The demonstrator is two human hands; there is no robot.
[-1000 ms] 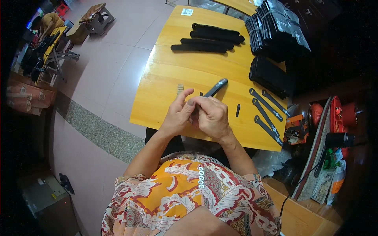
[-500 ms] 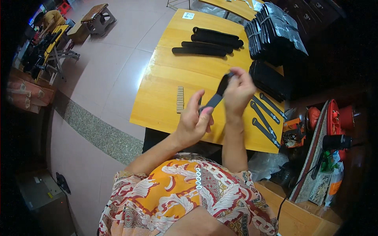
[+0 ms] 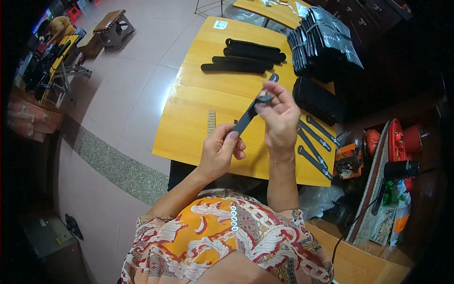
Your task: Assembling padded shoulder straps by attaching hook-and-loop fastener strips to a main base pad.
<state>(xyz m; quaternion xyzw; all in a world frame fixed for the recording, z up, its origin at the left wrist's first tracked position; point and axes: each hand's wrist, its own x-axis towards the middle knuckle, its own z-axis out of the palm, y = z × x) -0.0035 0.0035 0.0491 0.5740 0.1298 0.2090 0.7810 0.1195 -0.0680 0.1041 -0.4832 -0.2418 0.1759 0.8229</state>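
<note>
A dark grey and black strap (image 3: 244, 121) slants up and to the right between my hands, above the yellow table (image 3: 184, 125). My left hand (image 3: 220, 154) is closed on its lower end, thumb on top. Near the upper end, my right hand (image 3: 280, 120) pinches the strap, its fingertips slightly blurred; a folded or looped bit shows there, and the rounded tip sticks out beyond. Several similar straps (image 3: 312, 156) with a round end and pale mark lie right of my right hand. Just past my left hand lies a ribbed brown strip (image 3: 211, 120).
Several black bands (image 3: 243, 65) lie across the far part of the table. Bundled black-and-grey packages (image 3: 326, 40) and a black stack (image 3: 316, 99) line the right edge. A cluttered shelf (image 3: 373, 184) stands at right. A person (image 3: 59, 29) bends over another table far left.
My left hand has shifted slightly left and down. The strap now stretches straighter, and its rounded tip shows above my right fingers. The view has moved a little.
</note>
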